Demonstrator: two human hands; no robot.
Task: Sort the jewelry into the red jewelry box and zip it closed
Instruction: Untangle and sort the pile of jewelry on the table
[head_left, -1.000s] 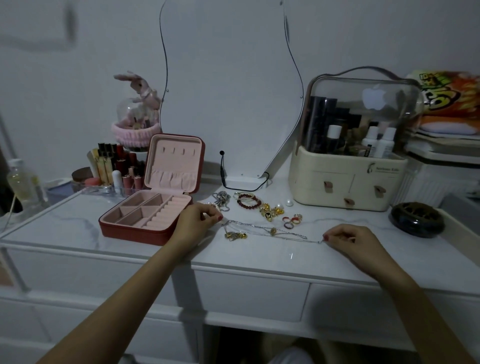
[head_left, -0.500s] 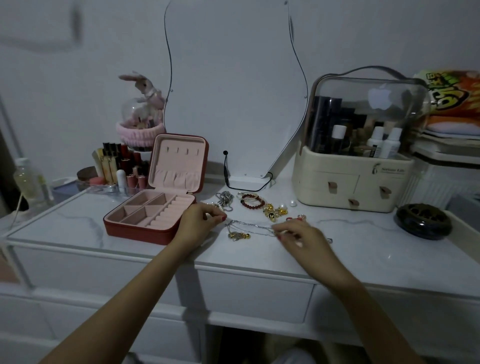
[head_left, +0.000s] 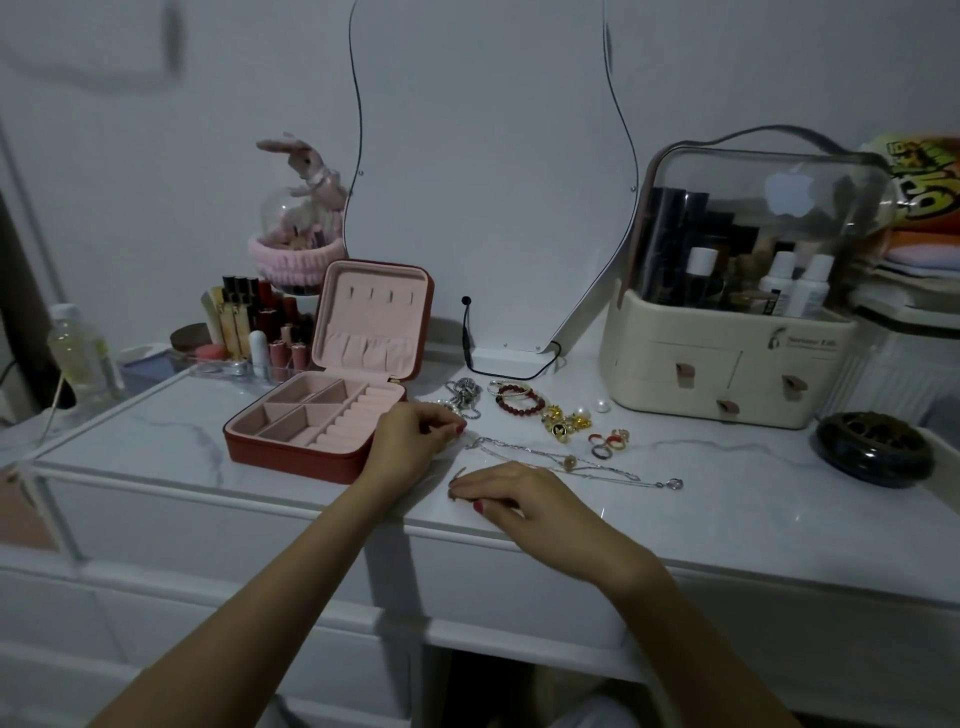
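The likeliest trouble is a tangle: the thin silver necklace (head_left: 566, 464) lies stretched across the table (head_left: 753, 499) at centre frame, close under the rings (head_left: 609, 442) and gold charms (head_left: 563, 420), and dragging it could snag them or knot the chain. Its long axis runs from upper left to lower right, with the pendant end toward the right. The left hand (head_left: 415, 440) pinches the chain's left end beside the red jewelry box (head_left: 291, 451), which sits open at centre left, its compartments looking empty. The right hand (head_left: 511, 493), lower centre, pinches something small and gold against the table; I cannot tell what.
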